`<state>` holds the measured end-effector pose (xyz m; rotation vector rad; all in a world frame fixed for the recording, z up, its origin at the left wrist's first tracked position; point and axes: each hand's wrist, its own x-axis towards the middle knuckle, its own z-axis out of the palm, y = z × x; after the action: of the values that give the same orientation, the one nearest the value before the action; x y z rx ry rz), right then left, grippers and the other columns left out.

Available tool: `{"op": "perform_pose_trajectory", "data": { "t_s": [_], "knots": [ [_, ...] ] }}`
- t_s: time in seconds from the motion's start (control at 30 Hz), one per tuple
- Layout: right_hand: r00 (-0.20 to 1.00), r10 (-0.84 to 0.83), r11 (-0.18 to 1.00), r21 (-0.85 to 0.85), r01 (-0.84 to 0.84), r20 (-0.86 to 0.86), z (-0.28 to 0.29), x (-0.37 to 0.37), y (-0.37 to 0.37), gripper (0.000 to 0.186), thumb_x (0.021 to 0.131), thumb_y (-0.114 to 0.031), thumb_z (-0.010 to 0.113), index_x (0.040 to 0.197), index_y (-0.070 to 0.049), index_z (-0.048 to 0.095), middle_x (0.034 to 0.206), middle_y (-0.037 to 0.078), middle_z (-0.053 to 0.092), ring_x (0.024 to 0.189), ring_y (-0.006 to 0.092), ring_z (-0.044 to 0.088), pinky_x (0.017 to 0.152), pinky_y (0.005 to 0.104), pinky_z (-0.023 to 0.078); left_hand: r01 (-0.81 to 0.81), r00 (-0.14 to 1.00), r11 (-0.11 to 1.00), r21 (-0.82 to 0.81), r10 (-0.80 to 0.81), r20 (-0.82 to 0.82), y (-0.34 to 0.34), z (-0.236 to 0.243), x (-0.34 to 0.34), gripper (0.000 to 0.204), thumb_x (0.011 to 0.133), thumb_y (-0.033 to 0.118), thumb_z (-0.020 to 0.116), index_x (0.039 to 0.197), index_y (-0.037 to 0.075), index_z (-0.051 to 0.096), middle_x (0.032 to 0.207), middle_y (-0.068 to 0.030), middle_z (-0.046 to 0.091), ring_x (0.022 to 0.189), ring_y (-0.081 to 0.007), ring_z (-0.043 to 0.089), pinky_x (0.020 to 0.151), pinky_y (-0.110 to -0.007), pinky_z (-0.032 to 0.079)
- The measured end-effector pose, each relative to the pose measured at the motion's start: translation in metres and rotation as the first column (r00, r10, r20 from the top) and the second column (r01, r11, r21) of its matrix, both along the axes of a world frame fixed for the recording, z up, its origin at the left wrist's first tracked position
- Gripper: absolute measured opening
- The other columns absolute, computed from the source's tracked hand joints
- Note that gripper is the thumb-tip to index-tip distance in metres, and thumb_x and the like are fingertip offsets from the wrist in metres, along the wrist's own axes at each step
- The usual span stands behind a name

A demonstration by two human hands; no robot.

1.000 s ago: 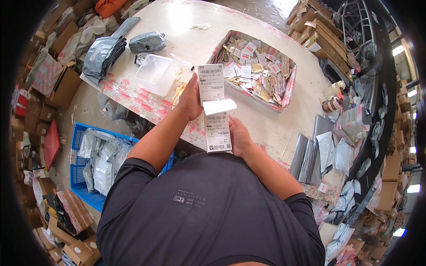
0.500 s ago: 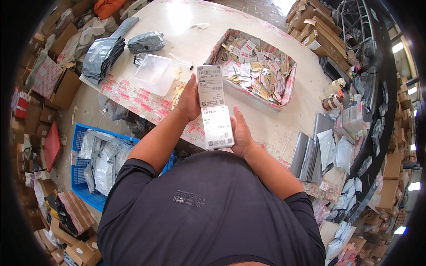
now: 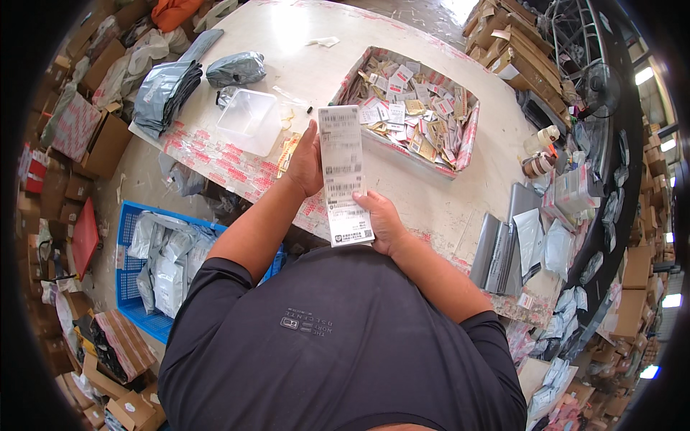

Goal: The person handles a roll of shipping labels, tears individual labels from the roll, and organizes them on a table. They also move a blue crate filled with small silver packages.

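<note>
Between my hands is a long stack of printed white labels [image 3: 341, 154], held upright over the table's near edge. My left hand [image 3: 307, 161] is closed round its left side, thumb up along the edge. My right hand [image 3: 381, 223] grips the lower right part, its thumb lying on the top label; the fingers beneath are hidden. Just beyond them a patterned open box [image 3: 468, 147] holds several small cards and tags [image 3: 402, 100]. Left of the labels sits a clear plastic tub [image 3: 248, 118], with a small yellow piece [image 3: 289, 147] beside it.
Grey bags [image 3: 164, 93] lie on the table [image 3: 280, 29] at back left. A blue crate [image 3: 129, 287] of silver parcels stands low at left. Grey rolls [image 3: 496, 266], white mailers [image 3: 557, 251], tape rolls [image 3: 539, 165] are at right; stacked cartons [image 3: 503, 50] at back right.
The folded-over label in the middle of the stack now lies flat. My right thumb has come from the stack's edge onto its face; my left hand has hardly moved.
</note>
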<state>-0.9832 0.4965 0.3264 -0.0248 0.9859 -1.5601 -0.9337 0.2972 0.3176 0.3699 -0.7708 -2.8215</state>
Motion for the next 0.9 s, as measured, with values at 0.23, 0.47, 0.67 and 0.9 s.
{"op": "perform_pose_trajectory", "data": {
  "t_s": [0.23,0.47,0.67,0.9],
  "knots": [
    [0.971,-0.028,0.992,-0.116,0.057,0.239,0.015,-0.001,0.003,0.047,0.104,-0.034,0.047,0.133,0.003,0.053,0.118,0.018,0.068,0.105,0.0302,0.069,0.09,0.0463,0.058,-0.059,0.998,0.998,-0.025,0.059,0.015,0.0,-0.008,-0.001,0.076,0.099,0.068,0.037,0.141,0.007,0.052,0.131,-0.0136,0.064,0.119,-0.0306,0.062,0.103,-0.048,0.05],
    [0.998,0.062,0.997,0.042,-0.062,0.007,-0.016,0.0,0.004,0.063,0.1,-0.042,0.04,0.14,0.006,0.047,0.129,0.022,0.063,0.114,0.0344,0.065,0.1,0.0483,0.053,0.049,0.996,0.999,-0.024,-0.05,-0.068,-0.006,-0.012,0.001,0.078,0.098,0.07,0.039,0.143,0.007,0.051,0.132,-0.014,0.064,0.119,-0.0328,0.063,0.103,-0.051,0.05],
    [0.992,-0.021,0.992,-0.121,0.036,0.127,-0.002,-0.001,0.002,0.064,0.101,-0.045,0.036,0.139,0.005,0.047,0.126,0.026,0.062,0.116,0.0362,0.064,0.104,0.0511,0.05,-0.026,1.0,0.999,-0.02,0.026,-0.001,-0.001,-0.012,0.004,0.079,0.098,0.071,0.037,0.144,0.008,0.051,0.135,-0.0134,0.062,0.124,-0.0323,0.06,0.107,-0.052,0.045],
    [0.996,-0.007,0.999,0.048,0.011,-0.089,0.002,0.004,0.002,0.034,0.103,-0.022,0.054,0.127,0.002,0.053,0.113,0.016,0.068,0.1,0.0263,0.071,0.085,0.0415,0.061,0.004,1.0,0.999,-0.034,-0.003,0.019,0.0,-0.007,0.001,0.081,0.096,0.073,0.037,0.144,0.009,0.051,0.137,-0.0133,0.061,0.125,-0.0323,0.059,0.108,-0.053,0.044]
  ]
}}
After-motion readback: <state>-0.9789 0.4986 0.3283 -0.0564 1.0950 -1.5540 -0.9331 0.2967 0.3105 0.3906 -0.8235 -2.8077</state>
